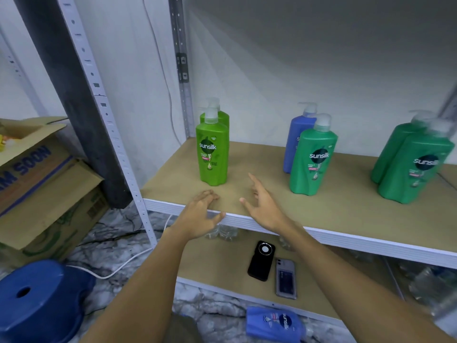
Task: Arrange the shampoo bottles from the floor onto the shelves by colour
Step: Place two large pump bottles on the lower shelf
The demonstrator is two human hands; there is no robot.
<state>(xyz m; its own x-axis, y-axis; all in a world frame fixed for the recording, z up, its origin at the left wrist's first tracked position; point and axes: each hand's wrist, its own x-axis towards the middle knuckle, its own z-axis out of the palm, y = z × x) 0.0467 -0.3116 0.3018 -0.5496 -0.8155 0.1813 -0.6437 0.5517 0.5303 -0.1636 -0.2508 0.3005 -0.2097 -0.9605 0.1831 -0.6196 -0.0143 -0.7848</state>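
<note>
On the brown shelf [333, 214] two light green bottles [213, 154] stand one behind the other at the left. A dark green bottle [312, 162] stands mid-shelf with a blue bottle [295, 139] right behind it. Two more dark green bottles [415, 167] stand at the right. Another blue bottle [274, 324] lies on the floor below. My left hand [200, 215] rests on the shelf's front edge with loosely bent fingers, holding nothing. My right hand [263, 204] hovers over the shelf, fingers spread, empty, just in front of the light green bottles.
Two phones [262, 259] lie on the lower shelf [210, 263], with clear plastic bottles [430, 285] further back. Cardboard boxes [49, 194] are stacked at the left, beside a blue plastic stool [42, 298] and a white cable [118, 267] on the marbled floor.
</note>
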